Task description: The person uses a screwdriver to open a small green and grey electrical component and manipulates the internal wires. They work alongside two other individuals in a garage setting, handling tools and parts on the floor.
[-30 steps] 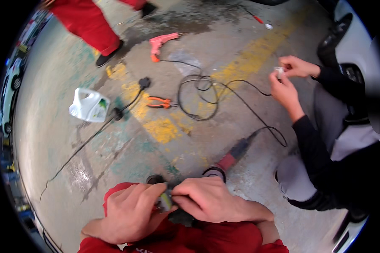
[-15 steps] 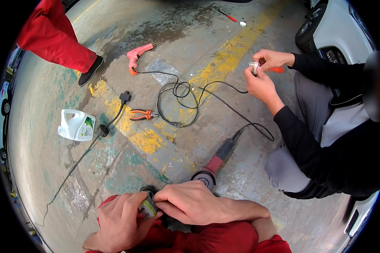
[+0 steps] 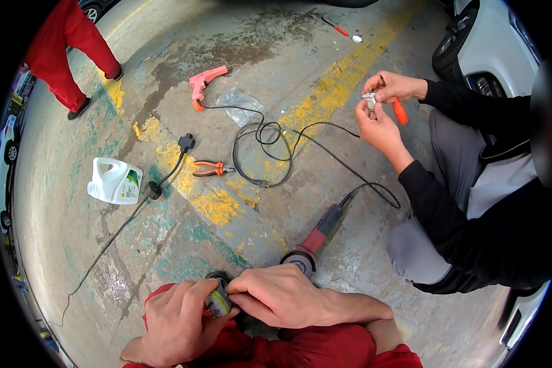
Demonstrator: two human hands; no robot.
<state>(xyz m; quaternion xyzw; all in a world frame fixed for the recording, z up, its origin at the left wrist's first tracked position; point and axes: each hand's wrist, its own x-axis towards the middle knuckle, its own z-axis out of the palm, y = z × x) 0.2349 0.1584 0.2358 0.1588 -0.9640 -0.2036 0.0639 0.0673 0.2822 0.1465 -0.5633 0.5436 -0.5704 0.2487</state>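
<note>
My left hand [image 3: 176,319] is closed around a small grey and yellow-green block [image 3: 218,302], low in the view above my red-clothed lap. My right hand [image 3: 282,297] is at the block's right side, thumb and fingers pinched together; whatever they grip is hidden. A dark round part [image 3: 218,277] shows just beyond the block. Past my right hand lies an angle grinder [image 3: 313,239] with a red and black body, its disc toward me. At the right, a co-worker's hands [image 3: 380,113] hold a small white piece [image 3: 369,98] and an orange-red handle [image 3: 400,111].
On the floor are orange-handled pliers [image 3: 211,167], a pink soldering gun [image 3: 203,83], a clear plastic bag [image 3: 239,105], a coiled black cable [image 3: 236,156], a black plug [image 3: 186,143] and a white jug [image 3: 119,190]. A white car [image 3: 497,49] stands right; someone in red trousers [image 3: 61,55] is far left.
The person in red trousers has stepped back toward the far left. The co-worker's orange-red handle now points more downward. My hands keep nearly the same pose around the block.
</note>
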